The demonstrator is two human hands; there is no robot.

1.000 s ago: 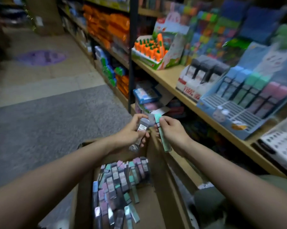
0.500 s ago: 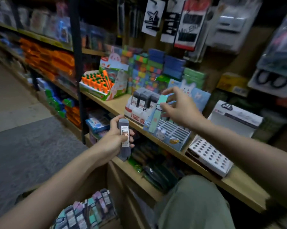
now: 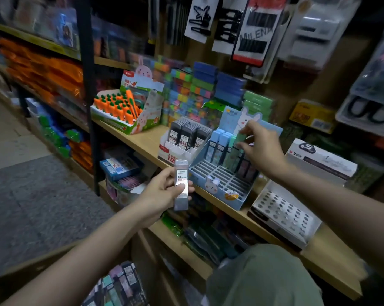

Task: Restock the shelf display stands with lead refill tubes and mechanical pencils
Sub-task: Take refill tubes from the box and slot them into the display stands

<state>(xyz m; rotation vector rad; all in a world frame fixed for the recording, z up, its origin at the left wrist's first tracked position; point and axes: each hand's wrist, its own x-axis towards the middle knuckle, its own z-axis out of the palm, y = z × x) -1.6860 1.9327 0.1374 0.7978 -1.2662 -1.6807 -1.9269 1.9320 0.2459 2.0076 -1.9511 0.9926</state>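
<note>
My left hand [image 3: 162, 195] grips a grey lead refill tube [image 3: 181, 195] upright in front of the shelf edge. My right hand [image 3: 261, 149] reaches over the blue bunny display stand [image 3: 217, 184] and pinches the top of a mint-green lead refill tube [image 3: 232, 149] standing in its back row, next to blue tubes [image 3: 218, 144]. The stand's front slots are bare. To its left, a white and red display box [image 3: 175, 154] holds dark grey tubes [image 3: 185, 133]. A cardboard box [image 3: 54, 257] at the bottom holds several pastel tubes [image 3: 118, 286].
A white perforated stand [image 3: 283, 213] lies on the wooden shelf [image 3: 142, 138] right of the blue stand. A carrot-eraser display [image 3: 120, 107] stands at the left. Hanging packs crowd the space above. My knee in green trousers [image 3: 264, 277] is below the shelf.
My right hand carried the green tube from the box up to the back row of the blue stand. My left hand rose with the grey tube toward the shelf edge.
</note>
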